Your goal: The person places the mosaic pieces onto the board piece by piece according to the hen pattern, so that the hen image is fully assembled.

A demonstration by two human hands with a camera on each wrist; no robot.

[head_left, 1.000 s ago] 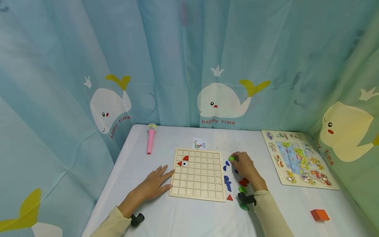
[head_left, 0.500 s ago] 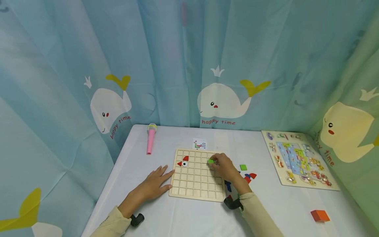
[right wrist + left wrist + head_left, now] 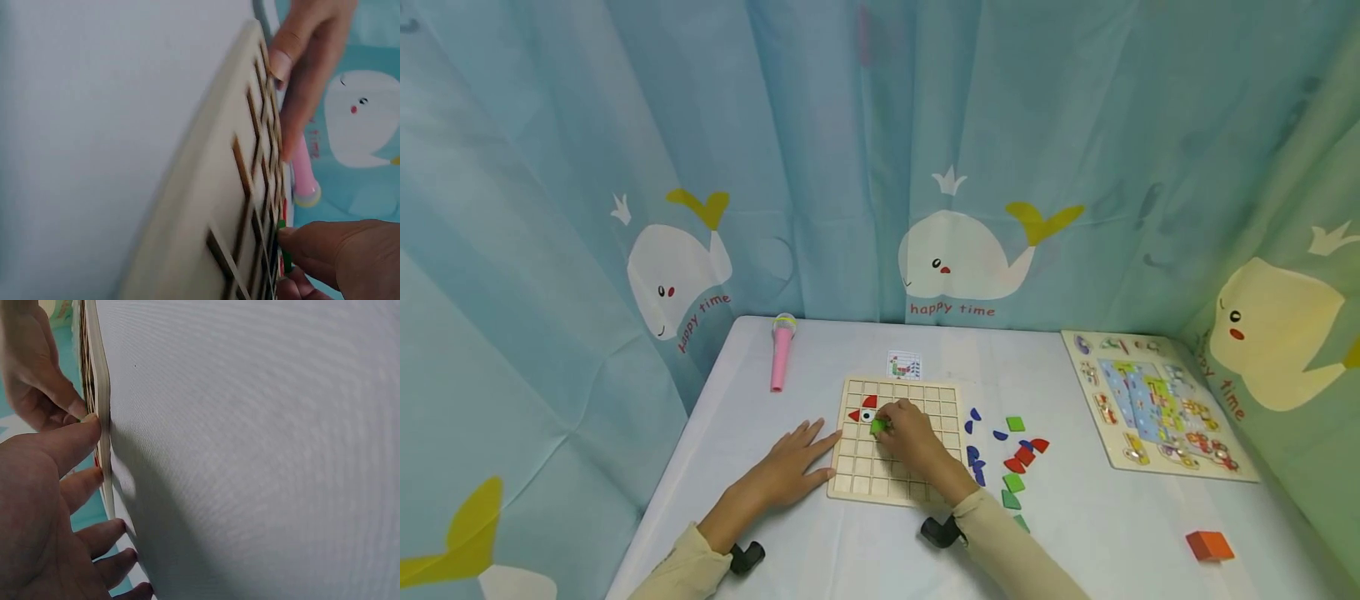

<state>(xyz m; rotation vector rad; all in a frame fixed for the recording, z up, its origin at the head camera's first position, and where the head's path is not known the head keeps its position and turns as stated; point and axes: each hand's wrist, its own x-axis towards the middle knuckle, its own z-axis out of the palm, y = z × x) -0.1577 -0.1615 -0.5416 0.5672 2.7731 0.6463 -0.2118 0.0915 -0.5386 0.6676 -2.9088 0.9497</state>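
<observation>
Green tile point(image 3: 877, 426) pinched at right hand point(image 3: 912, 437) fingertips, over wooden grid board point(image 3: 925, 400) cell just below red pieces point(image 3: 870, 402); left hand point(image 3: 786, 467) flat, fingers straight, bracing board's left edge

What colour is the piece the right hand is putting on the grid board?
Green piece, clearest in the head view.

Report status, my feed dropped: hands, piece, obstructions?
Left hand flat, bracing grid board. Right hand pinching green piece over board, below red pieces. Nothing blocking.
</observation>
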